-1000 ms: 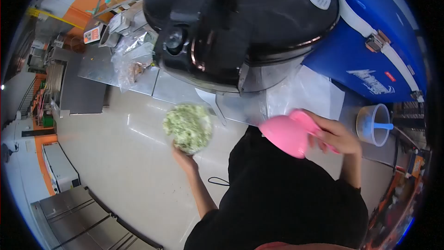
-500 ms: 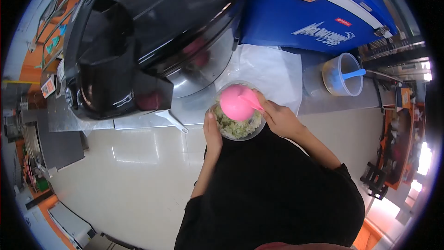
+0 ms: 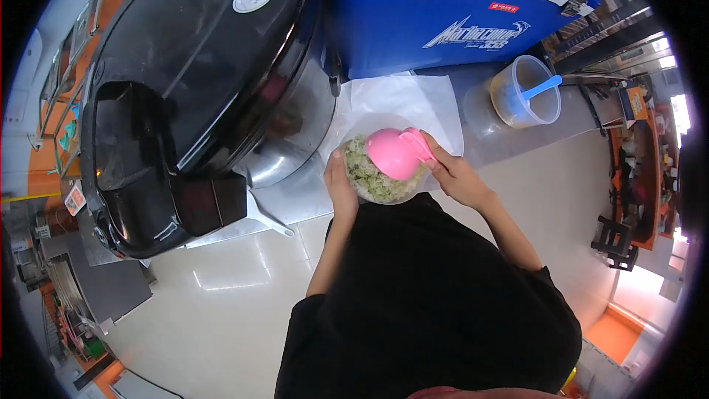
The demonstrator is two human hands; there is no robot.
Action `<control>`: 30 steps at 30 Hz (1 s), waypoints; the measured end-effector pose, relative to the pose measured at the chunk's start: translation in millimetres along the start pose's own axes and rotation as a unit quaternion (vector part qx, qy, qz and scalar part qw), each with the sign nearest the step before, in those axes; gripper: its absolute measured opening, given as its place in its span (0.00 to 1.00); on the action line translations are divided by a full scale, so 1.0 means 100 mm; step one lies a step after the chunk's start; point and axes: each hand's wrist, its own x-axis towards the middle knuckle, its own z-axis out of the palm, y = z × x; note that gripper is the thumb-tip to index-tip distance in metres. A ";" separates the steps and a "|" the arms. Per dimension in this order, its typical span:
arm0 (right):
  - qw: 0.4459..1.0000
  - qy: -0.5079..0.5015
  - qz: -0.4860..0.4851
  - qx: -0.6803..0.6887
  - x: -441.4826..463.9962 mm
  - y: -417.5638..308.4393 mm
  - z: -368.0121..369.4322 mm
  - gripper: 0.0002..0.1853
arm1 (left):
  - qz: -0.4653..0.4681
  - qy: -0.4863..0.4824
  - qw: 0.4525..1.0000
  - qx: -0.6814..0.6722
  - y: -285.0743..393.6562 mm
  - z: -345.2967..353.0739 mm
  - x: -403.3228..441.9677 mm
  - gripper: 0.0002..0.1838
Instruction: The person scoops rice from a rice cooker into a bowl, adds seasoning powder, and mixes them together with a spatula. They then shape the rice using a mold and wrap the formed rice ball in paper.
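A clear bowl holds what looks like rice mixed with chopped green bits. My left hand is closed against the bowl's left side, steadying it. My right hand grips the short handle of a pink scoop. The scoop's rounded back faces up over the right half of the bowl. Its hollow side is hidden, so I cannot tell what is in it.
A large black-lidded cooker stands left, with a white paddle handle sticking out below it. A blue cooler box is behind white paper. A plastic tub with a blue-handled utensil stands right.
My view has shifted, so the cooler and tub appear farther left and the cooker's front lower. The scoop has moved right and tilted over the bowl, uncovering more of the rice mix at left.
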 end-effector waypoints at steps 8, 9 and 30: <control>0.934 -0.034 0.164 0.316 -0.16 0.28 0.49 0.26 | 0.079 -0.016 0.985 0.154 -0.29 0.16 0.24 0.19; 0.952 -0.013 0.142 0.269 -0.14 0.35 0.60 0.27 | 0.077 -0.019 0.986 0.144 -0.37 0.15 0.25 0.19; 0.952 0.152 0.129 0.233 0.29 0.60 0.05 0.28 | -0.151 -0.082 0.943 -0.284 -0.53 -0.31 0.26 0.28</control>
